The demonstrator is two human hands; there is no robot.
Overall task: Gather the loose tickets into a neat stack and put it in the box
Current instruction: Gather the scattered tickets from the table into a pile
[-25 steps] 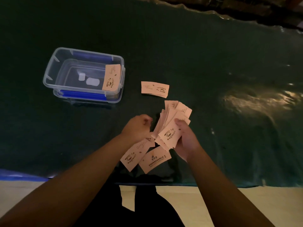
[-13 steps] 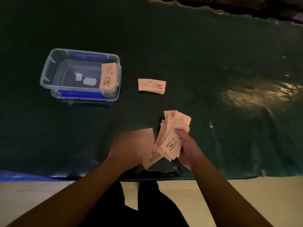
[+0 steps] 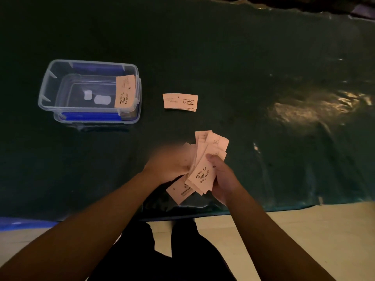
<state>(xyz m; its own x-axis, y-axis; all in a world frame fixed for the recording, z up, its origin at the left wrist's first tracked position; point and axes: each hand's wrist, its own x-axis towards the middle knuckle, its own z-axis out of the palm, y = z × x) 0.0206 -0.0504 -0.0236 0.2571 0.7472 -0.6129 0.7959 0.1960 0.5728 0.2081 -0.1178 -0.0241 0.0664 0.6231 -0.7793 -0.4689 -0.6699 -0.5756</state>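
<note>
A fanned, uneven bunch of pink tickets (image 3: 205,159) is held upright above the table's near edge. My right hand (image 3: 223,179) grips it from the right, thumb on the front ticket with a coffee-cup print. My left hand (image 3: 170,165), blurred by motion, presses against the bunch's left side. One ticket (image 3: 179,192) sticks out below the bunch. A small neat stack of tickets (image 3: 180,101) lies flat on the table further away. The clear plastic box (image 3: 48,92) stands at the left with a stack of tickets (image 3: 124,91) leaning against its right wall.
A dark green glossy sheet (image 3: 263,57) covers the table and wrinkles at the right. Blue clips (image 3: 91,116) line the box's long sides. The table's near edge runs just below my hands, with pale floor (image 3: 314,230) and my dark trousers beneath.
My left hand picked up the loose tickets lying near the edge and brought them against the bunch. My right hand kept its grip and barely moved.
</note>
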